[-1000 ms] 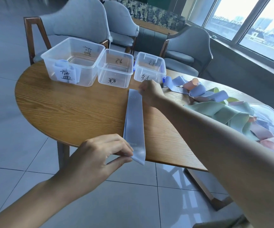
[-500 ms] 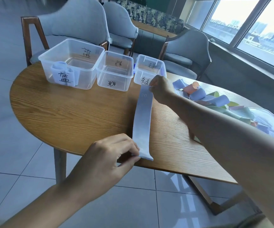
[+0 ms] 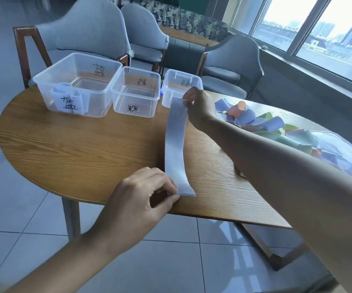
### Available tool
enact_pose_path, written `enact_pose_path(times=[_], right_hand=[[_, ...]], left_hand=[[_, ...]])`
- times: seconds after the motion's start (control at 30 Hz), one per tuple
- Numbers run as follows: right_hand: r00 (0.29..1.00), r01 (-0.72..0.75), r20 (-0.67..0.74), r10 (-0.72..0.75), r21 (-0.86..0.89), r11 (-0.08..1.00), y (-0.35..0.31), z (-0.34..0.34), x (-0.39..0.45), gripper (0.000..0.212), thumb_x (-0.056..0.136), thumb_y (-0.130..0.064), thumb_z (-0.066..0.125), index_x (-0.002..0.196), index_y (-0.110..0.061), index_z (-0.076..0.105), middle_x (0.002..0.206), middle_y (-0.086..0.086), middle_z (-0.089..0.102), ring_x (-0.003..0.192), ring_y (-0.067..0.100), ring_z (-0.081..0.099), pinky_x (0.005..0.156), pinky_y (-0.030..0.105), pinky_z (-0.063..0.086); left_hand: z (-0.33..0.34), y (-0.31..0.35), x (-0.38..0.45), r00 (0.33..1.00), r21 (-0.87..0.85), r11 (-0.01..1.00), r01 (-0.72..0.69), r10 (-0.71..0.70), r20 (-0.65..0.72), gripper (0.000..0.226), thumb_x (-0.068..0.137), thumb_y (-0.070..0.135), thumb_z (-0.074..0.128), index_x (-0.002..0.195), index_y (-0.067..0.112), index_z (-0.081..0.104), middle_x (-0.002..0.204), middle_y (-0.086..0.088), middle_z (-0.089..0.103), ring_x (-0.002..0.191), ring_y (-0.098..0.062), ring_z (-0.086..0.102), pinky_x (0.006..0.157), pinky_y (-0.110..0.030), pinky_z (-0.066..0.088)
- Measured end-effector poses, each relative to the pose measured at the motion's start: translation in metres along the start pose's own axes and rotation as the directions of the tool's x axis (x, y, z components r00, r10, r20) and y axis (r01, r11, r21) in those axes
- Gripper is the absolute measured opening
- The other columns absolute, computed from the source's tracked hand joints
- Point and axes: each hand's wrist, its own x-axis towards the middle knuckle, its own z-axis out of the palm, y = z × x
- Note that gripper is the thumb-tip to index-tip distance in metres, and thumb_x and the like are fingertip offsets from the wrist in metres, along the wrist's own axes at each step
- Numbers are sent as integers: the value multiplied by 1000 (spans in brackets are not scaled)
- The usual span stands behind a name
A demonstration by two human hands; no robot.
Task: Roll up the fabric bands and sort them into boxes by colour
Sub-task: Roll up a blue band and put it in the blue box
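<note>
left hand (image 3: pixel 143 199): pinching the near end of the band (image 3: pixel 175 144)
band: stretched taut just over the desk (image 3: pixel 65 149)
right hand (image 3: pixel 196 106): pinching the far end
tip: keep edges lined up, roll tight from the near end
boxes (image 3: pixel 134 92): far left

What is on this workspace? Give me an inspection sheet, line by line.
Surface: round wooden table.
Job's things: pale blue band stretched between both hands; three clear boxes, the largest box holding blue bands.
Clutter: loose pile of bands, blue, green and pink, beside a clear container.
Hands: left hand pinches the near end; right hand pinches the far end.
Cables: nothing seen.
Surroundings: grey chairs, windows, tiled floor.
</note>
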Motion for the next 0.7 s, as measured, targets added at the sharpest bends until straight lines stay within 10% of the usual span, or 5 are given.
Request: enact_pose_path(times=[0.27,0.43,0.7], right_hand=[[994,15,112,-5,-89,996,12,-1,-15,26,91,-9,56,115,-17,63,115,4,63,104,18,54,74,24,38],[992,-7,126,-3,78,997,5,-23,-61,20,91,-13,62,109,-21,65,107,-2,67,86,11,64,57,15,43],[959,85,251,-131,187,979,-14,-66,-179,3,91,-24,69,94,-25,69,90,-14,72,86,4,67,77,22,53]], left_hand=[[-2,-8,-3,992,64,997,-29,21,121,9,84,33,73,81,27,67,91,20,66,91,-5,61,79,-26,47],[-8,-11,-1,987,102,993,-62,46,155,10,87,33,73,83,27,66,89,19,63,91,-6,59,78,-29,48],[-10,-11,3,975,85,994,-62,42,217,12,87,32,73,79,26,65,83,16,63,86,-9,57,73,-33,48]])
